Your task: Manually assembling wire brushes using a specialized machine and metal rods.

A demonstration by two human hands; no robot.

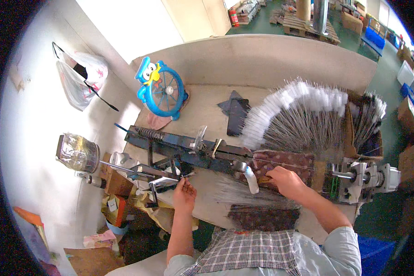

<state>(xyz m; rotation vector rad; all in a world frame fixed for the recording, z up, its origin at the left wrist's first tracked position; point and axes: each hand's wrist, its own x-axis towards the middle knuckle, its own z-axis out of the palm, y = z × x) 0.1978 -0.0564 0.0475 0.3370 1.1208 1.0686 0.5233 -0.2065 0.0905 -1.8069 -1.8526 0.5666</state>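
At the machine (174, 142), I judged loading underway, steadiness needed next; left hand (185, 195) pinched a metal piece (190, 174); right hand (288, 183), I couldn't tell.

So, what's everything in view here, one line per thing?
Worktable: one, beige, centre
Long machine: one, black, across worktable
Brushes: many, white and silver, right
Thin wires: many, silver, front
Duck fan: one, blue, back left
Flat slab: one, black, beside brushes
Spotted cloth: two patches, brown, right of centre
Bag: one, whitish, left wall
Boxes: several, brown, both sides
Fire extinguisher: one, red, background
Apron: one, checkered grey, bottom
Left grip: one, bare, machine's left
Right grip: one, bare, over cloth
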